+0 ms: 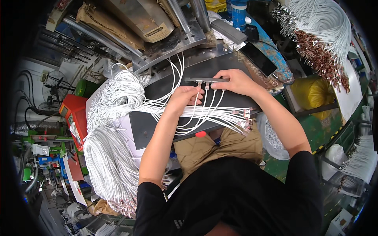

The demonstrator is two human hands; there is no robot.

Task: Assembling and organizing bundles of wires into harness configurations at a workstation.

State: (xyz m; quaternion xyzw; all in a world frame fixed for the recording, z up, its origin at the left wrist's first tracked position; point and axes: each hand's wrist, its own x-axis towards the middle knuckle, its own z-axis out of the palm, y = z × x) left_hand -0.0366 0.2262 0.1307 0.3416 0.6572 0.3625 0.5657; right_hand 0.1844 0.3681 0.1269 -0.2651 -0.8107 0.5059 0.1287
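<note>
Clasped the right end of a grey bar (205,80) in the right hand (235,83), with thumb and fingers closed on it, above the black worktop (222,67). Pinched a clear plug (199,85) at the bar with the left hand (185,98), also above the worktop. Had a fan of white cables (220,113) across the worktop's near half, with plugs toward its right edge. Had a white cable heap (118,92) at the worktop's left, a thick white hank (106,161) off its near left corner, and a black phone (258,59) past its far right corner.
</note>
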